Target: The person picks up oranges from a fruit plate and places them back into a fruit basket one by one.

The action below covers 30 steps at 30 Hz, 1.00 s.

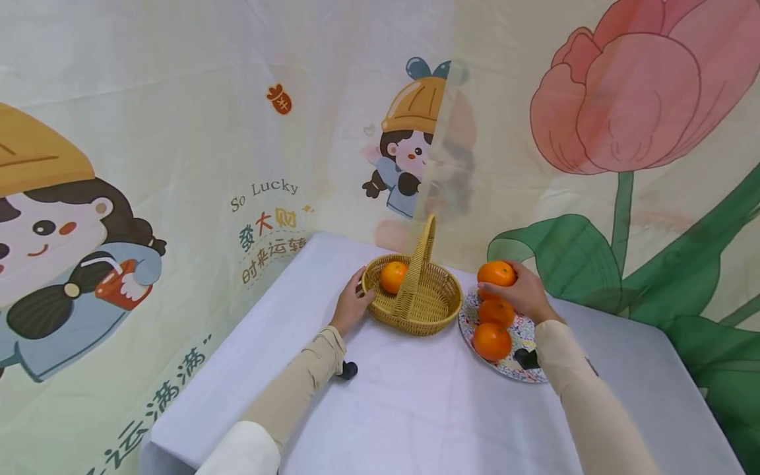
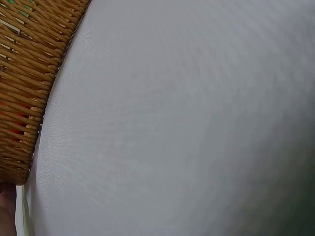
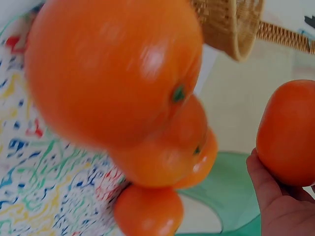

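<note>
Work surface: table (image 1: 427, 409) draped in smooth white cloth; behind it, cream fabric backdrop (image 1: 332, 53) printed with pink tulip (image 1: 644, 105) and cartoon figures (image 1: 415, 109). We see left hand (image 1: 351, 307) against left side of golden wicker basket (image 1: 415, 324); whether its fingers clamp rim, we cannot tell. Right hand (image 1: 528, 290): fingers clamped on round orange fruit (image 1: 494, 272), above speckled white plate (image 1: 522, 332), right of basket. Further fruits (image 1: 491, 341) on plate; one inside basket.

Curtained-off space, kind of room unclear, cartoon-printed cloth (image 1: 202, 125), tulip-printed cloth (image 1: 644, 99), pale-covered table (image 1: 415, 402) just beside them
</note>
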Tool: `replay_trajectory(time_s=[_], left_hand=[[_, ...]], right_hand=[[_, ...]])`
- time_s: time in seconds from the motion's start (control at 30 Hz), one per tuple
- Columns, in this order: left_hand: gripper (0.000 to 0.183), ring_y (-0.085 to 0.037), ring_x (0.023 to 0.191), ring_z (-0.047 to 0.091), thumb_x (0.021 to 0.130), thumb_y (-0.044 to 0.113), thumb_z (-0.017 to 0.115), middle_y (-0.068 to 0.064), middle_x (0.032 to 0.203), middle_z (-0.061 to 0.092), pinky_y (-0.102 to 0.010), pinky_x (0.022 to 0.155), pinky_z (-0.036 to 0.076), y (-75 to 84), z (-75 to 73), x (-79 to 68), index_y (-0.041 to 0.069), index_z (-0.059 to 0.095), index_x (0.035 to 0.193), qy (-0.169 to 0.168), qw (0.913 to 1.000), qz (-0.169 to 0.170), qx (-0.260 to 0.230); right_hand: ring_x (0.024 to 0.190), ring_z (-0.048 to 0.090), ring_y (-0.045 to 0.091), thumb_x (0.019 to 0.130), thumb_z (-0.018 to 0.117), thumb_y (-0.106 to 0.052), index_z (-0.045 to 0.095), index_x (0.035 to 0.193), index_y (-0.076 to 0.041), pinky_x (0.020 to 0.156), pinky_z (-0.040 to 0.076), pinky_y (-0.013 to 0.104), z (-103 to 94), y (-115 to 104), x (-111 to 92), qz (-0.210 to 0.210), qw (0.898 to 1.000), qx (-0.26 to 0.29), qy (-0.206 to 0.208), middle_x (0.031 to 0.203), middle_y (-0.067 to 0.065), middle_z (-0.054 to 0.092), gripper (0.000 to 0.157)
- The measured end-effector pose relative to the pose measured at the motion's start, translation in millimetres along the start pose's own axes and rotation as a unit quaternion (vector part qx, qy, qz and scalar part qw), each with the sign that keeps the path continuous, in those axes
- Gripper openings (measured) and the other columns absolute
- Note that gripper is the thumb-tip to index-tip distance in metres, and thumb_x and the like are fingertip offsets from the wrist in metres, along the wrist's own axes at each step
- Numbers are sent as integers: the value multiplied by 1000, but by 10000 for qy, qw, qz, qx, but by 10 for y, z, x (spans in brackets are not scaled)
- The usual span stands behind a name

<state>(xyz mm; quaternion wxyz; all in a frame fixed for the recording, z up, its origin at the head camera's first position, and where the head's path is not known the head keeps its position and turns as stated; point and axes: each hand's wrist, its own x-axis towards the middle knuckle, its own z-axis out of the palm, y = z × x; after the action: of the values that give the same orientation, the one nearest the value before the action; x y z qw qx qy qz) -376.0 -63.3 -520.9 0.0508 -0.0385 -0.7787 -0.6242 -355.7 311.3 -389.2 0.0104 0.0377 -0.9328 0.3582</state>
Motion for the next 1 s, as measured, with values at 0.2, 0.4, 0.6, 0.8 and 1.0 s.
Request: replay_trajectory(time_s=[0.2, 0.4, 0.6, 0.8, 1.0], left_hand=[[68, -28, 132, 44, 94, 14, 59, -5, 155, 32, -40, 102, 46, 26, -6, -3, 20, 28, 155, -25, 10000, 18, -37], [68, -28, 132, 44, 94, 15, 59, -5, 155, 32, -40, 103, 45, -3, -6, -24, 25, 30, 154, 19, 10000, 16, -13], [68, -28, 133, 43, 94, 16, 60, -5, 156, 31, -40, 103, 45, -7, -1, -36, 25, 29, 155, 26, 10000, 17, 1], [68, -29, 134, 41, 94, 17, 59, -6, 156, 30, -42, 105, 43, 22, -11, -72, 22, 28, 155, -2, 10000, 26, -5], [68, -30, 134, 42, 94, 15, 58, -8, 156, 31, -42, 105, 43, 4, -10, -54, 20, 28, 155, 17, 9999, 117, -34]], right_hand=[[105, 54, 35, 74, 76, -60, 35, 147, -9, 89, 52, 49, 210, -243, 88, -257, 9990, 319, -189, 128, 16, 52, 97], [100, 56, 31, 72, 77, -60, 42, 141, -13, 83, 53, 43, 392, -387, 159, -532, 9982, 231, -177, 121, 12, 56, 90], [102, 57, 31, 71, 76, -63, 44, 141, -14, 84, 53, 45, 599, -423, 247, -661, 9974, 67, -274, 123, 13, 57, 91], [106, 57, 30, 72, 77, -60, 43, 141, -14, 88, 53, 46, 815, -428, 311, -583, 9971, 87, -480, 126, 12, 56, 90], [107, 57, 31, 71, 77, -62, 42, 142, -11, 89, 52, 46, 992, -416, 364, -605, 9969, 49, -496, 128, 14, 56, 94]])
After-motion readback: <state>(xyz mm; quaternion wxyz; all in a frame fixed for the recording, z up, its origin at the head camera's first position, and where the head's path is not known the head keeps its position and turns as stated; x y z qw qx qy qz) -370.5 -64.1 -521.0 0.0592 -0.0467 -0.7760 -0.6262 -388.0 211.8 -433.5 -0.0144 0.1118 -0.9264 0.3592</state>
